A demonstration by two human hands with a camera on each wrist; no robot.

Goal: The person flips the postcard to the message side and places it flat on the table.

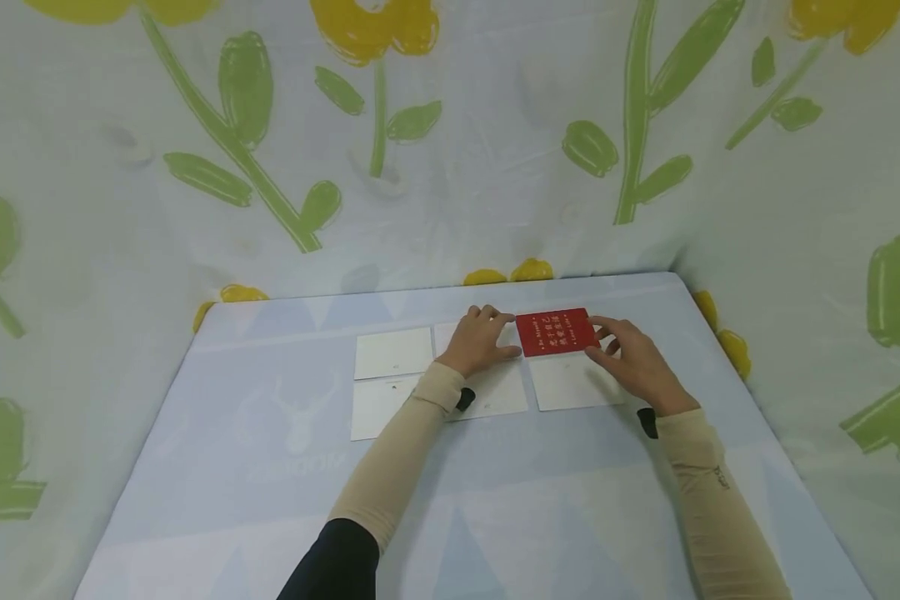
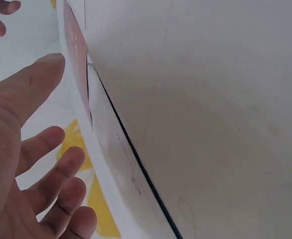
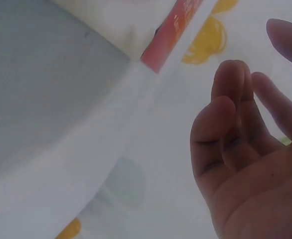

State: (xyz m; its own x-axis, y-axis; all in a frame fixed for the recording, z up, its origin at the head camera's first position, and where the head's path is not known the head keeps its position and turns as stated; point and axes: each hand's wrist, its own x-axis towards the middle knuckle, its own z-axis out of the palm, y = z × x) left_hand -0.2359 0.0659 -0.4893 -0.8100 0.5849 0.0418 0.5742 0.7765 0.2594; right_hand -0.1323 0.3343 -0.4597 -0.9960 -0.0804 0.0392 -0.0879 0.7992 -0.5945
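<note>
A red card with white lettering lies at the back right of two rows of cards. The others show white faces, among them a white card just in front of the red one. My left hand reaches over the middle cards, its fingertips close to the red card's left edge. In the left wrist view its thumb and fingers are spread with nothing between them. At the red card's right edge is my right hand, fingers loosely bent. The right wrist view shows no card between those fingers.
Two more white cards lie at the left, a back one and a front one partly covered by my left sleeve. The pale table meets a flower-patterned cloth at its back and sides.
</note>
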